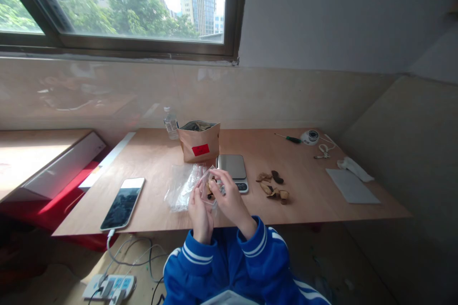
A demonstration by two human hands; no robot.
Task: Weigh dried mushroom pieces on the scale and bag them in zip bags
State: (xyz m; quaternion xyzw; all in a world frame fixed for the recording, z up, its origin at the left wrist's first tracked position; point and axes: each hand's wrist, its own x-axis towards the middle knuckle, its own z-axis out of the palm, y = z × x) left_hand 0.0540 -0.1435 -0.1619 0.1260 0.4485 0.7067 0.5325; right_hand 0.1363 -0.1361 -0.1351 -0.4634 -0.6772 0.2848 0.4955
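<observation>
Near the table's front edge, my left hand [201,217] is closed around the lower side of a small clear plastic bag [205,186] with brown dried pieces [210,189] inside. My right hand [229,195] is at the bag's other side, its fingers bent over the opening and pressed to the plastic; its fingertips are partly hidden. Just behind the hands sits a digital kitchen scale [232,167] with a bare metal plate. More clear plastic bags [181,188] lie to the left. Loose brown dried pieces [274,190] are spread on the table right of the scale.
Behind stand an open brown paper pouch [199,143] and a water bottle [171,124]. A phone [123,203] on a cable lies front left. At right are a screwdriver [291,139], a white dome camera [310,137], a white sheet [352,186] and a crumpled tissue [355,168].
</observation>
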